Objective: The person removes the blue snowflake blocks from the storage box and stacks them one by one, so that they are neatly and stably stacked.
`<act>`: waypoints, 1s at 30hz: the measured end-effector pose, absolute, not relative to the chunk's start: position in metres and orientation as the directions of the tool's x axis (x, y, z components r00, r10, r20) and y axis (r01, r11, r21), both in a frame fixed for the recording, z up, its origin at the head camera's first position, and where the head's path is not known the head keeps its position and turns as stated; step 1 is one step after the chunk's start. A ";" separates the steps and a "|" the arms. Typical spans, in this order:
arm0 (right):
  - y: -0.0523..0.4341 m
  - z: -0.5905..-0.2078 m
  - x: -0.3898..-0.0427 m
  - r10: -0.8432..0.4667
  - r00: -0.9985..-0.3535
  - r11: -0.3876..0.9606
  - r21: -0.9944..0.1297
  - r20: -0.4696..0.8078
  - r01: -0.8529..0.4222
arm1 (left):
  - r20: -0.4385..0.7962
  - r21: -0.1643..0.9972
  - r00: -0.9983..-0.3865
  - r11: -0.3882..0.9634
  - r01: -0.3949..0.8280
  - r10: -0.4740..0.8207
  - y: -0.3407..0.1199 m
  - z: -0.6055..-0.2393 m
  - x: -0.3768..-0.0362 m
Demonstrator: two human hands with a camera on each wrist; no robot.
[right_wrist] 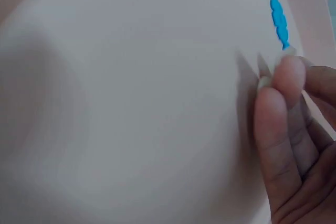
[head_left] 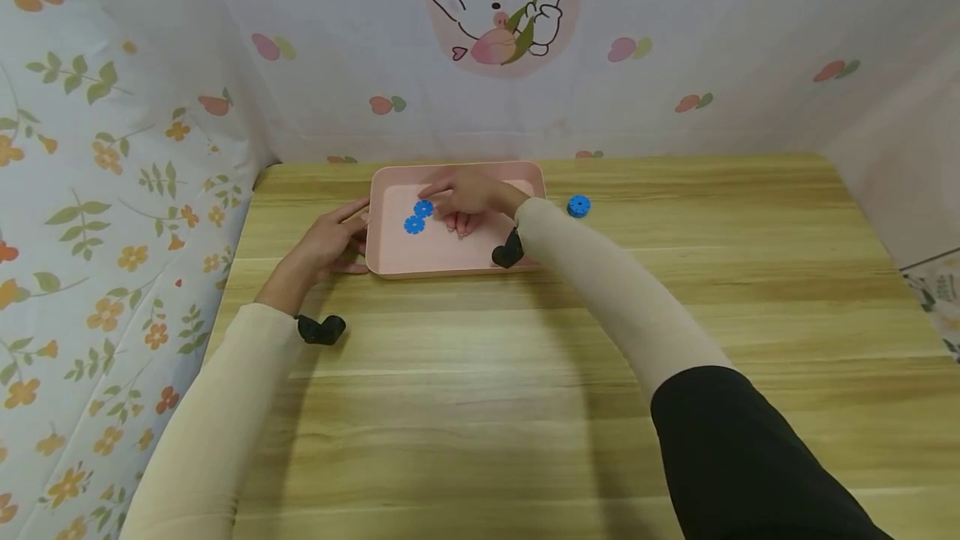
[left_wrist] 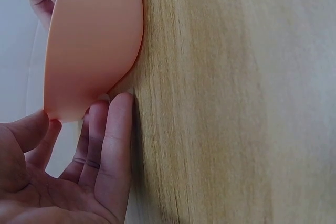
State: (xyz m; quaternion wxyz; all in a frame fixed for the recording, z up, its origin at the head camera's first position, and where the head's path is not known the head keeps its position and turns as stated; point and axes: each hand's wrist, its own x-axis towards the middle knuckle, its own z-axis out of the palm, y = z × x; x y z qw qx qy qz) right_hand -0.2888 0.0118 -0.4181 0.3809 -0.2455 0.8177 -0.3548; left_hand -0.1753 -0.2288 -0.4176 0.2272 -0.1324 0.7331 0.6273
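Note:
A shallow pink tray lies on the wooden table. My left hand is at its left end; in the left wrist view the thumb touches the tray wall, with the other fingers extended along the corner. Inside the tray, two blue notched, flower-shaped plastic discs sit edge to edge near the left side. Over the tray floor reaches my right hand, its index fingertip right at the upper disc. In the right wrist view, the fingertips are just beside the blue discs.
Right of the tray, a small stack of the same blue discs stands on the table. A white printed cloth hangs behind the table, and a floral one borders the left side.

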 end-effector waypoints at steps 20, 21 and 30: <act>-0.003 -0.415 -0.285 -0.626 -0.632 0.680 -0.717 -0.458 -0.153 | -0.514 0.851 -0.852 0.183 -0.492 0.097 -0.228 -0.409 -0.172; -0.003 -0.415 -0.285 -0.624 -0.631 0.682 -0.715 -0.461 -0.152 | -0.512 0.852 -0.854 0.185 -0.491 0.094 -0.229 -0.412 -0.173; -0.001 -0.414 -0.286 -0.595 -0.654 0.710 -0.687 -0.467 -0.155 | -0.500 0.856 -0.862 0.198 -0.477 0.081 -0.231 -0.420 -0.175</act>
